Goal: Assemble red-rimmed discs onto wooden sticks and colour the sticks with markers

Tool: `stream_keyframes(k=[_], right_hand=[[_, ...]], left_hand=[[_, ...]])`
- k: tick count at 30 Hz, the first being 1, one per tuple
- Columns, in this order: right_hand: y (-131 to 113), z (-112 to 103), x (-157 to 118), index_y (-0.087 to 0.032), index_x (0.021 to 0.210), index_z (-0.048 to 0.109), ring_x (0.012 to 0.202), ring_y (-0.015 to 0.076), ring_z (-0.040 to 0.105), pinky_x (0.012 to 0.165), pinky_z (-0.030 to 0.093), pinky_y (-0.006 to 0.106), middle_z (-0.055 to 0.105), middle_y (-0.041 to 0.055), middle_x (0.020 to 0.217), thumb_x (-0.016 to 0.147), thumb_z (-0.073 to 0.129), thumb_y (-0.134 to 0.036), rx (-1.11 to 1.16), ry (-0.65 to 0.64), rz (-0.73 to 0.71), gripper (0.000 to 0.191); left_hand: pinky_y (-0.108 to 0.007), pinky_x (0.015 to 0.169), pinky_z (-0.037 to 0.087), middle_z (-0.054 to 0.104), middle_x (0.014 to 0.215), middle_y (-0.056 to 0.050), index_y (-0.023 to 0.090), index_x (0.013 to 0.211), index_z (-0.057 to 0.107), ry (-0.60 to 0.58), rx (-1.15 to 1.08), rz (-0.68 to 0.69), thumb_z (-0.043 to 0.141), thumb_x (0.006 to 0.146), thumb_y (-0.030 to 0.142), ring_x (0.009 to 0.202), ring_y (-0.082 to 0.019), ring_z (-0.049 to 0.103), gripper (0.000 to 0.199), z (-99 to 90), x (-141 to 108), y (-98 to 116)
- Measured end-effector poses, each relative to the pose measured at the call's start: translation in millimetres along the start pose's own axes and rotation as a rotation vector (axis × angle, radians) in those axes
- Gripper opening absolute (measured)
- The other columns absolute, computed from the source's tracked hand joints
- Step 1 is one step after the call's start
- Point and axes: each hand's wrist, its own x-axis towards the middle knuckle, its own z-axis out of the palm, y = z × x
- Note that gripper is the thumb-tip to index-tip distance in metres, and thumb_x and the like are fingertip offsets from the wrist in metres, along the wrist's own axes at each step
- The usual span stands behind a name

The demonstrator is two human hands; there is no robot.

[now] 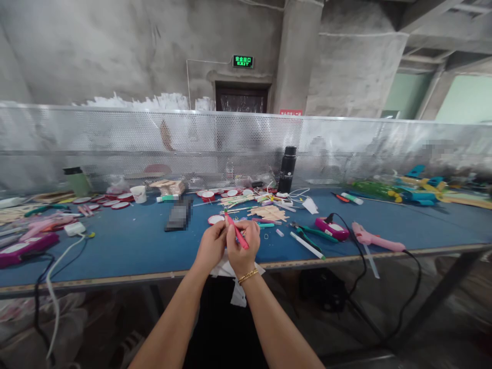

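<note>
Just above the table's front edge, my right hand (244,246) is closed on a red marker pen (237,233), whose upper end points away to the left. My left hand (212,243) is right beside it, its fingers pinched near the marker's upper end; what it holds is too small to make out. A gold bracelet (248,277) circles my right wrist. White paper (239,294) hangs below my hands. Behind them lie a round white piece with a red rim (216,220) and flat wooden sticks (269,213).
A black phone (179,214) lies left of my hands. Pliers (307,237), a white marker (307,245), a magenta device (332,229) and a pink glue gun (376,239) are on the right. A black bottle (287,170) stands behind, near the mesh screen (192,138).
</note>
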Motion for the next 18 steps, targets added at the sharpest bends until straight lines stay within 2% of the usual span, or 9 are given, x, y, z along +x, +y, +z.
stream_keyframes(k=[7, 13, 18], right_hand=[[1.0, 1.0, -0.2, -0.021, 0.086, 0.057, 0.074, 0.0163, 0.063, 0.089, 0.046, 0.039, 0.067, 0.0001, 0.079, 0.093, 0.059, -0.022, 0.000, -0.035, -0.002, 0.007], [1.0, 1.3, -1.1, -0.021, 0.086, 0.057, 0.076, 0.0173, 0.064, 0.088, 0.045, 0.040, 0.067, 0.0011, 0.081, 0.093, 0.059, -0.022, -0.053, 0.006, 0.029, 0.008], [1.0, 1.1, -1.2, -0.022, 0.086, 0.058, 0.077, 0.0172, 0.064, 0.088, 0.046, 0.039, 0.067, 0.0010, 0.081, 0.092, 0.060, -0.022, -0.018, -0.033, -0.008, 0.007]], left_hand=[[-0.024, 0.063, 0.039, 0.059, 0.067, 0.001, 0.018, 0.072, 0.064, 0.018, 0.010, -0.011, 0.062, 0.084, 0.037, 0.065, -0.015, 0.049, 0.023, -1.0, -0.2, -0.6], [-0.024, 0.060, 0.036, 0.055, 0.065, 0.003, 0.018, 0.071, 0.060, 0.005, 0.028, -0.003, 0.058, 0.088, 0.035, 0.062, -0.013, 0.044, 0.024, -1.0, 0.2, -1.7], [-0.024, 0.062, 0.036, 0.056, 0.068, 0.002, 0.018, 0.072, 0.060, 0.003, 0.027, 0.004, 0.058, 0.087, 0.032, 0.066, -0.014, 0.046, 0.021, -0.4, 0.1, -3.9]])
